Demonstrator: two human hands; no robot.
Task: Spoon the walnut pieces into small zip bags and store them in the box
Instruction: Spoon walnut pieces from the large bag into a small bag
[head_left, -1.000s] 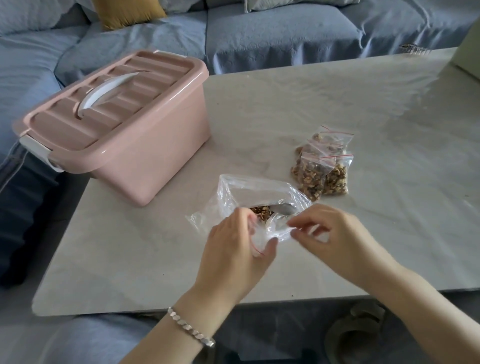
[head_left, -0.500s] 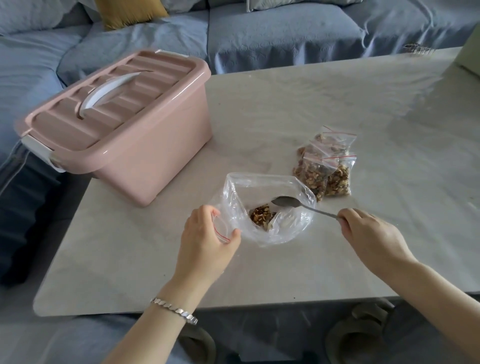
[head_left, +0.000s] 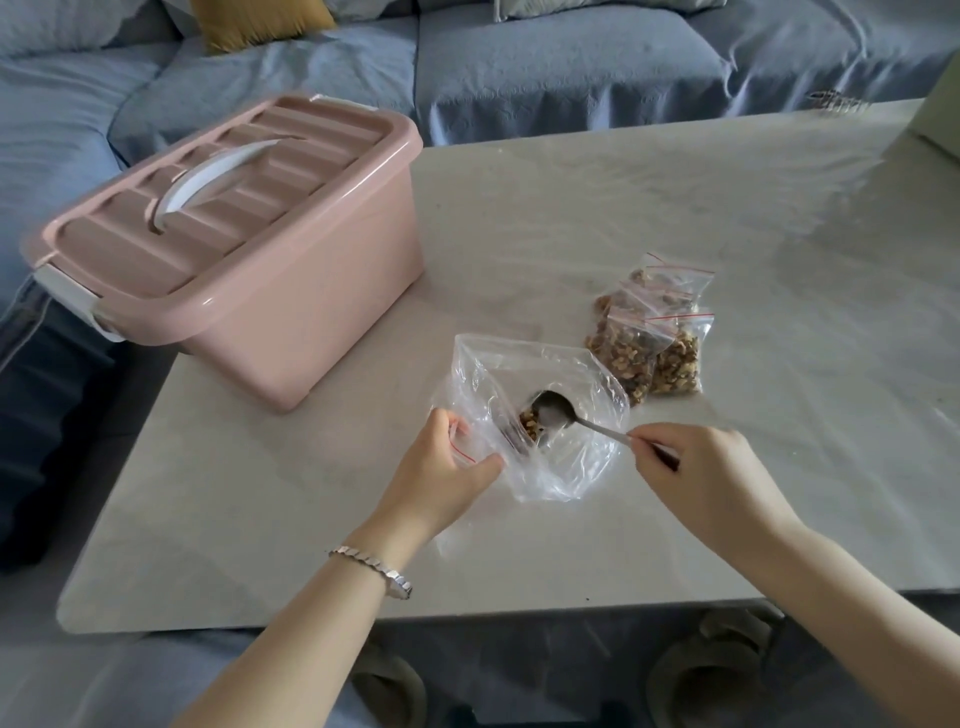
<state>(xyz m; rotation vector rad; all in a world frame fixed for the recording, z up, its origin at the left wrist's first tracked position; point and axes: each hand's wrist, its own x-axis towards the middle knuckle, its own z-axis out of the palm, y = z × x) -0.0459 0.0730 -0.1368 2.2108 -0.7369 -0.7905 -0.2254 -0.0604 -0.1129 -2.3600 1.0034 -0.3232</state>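
Note:
A large clear plastic bag (head_left: 566, 467) lies open on the pale table (head_left: 571, 218), with a few walnut pieces (head_left: 531, 422) left inside. My right hand (head_left: 701, 473) grips the handle of a metal spoon (head_left: 557, 408), whose bowl is inside the bag beside the walnuts. My left hand (head_left: 441, 467) pinches a small zip bag (head_left: 464, 451) with a red strip at the large bag's left edge. Three filled small zip bags (head_left: 649, 332) lie in a pile behind. The pink box (head_left: 249, 249) stands at the left, its lid shut.
A blue sofa (head_left: 519, 67) with a yellow cushion (head_left: 260, 21) runs behind the table. A pale object (head_left: 940, 119) sits at the table's far right corner. Slippers (head_left: 717, 670) show on the floor under the near edge.
My right hand took the spoon by its handle and moved its bowl down among the walnuts. My left hand shifted left, holding the small zip bag at the large bag's edge.

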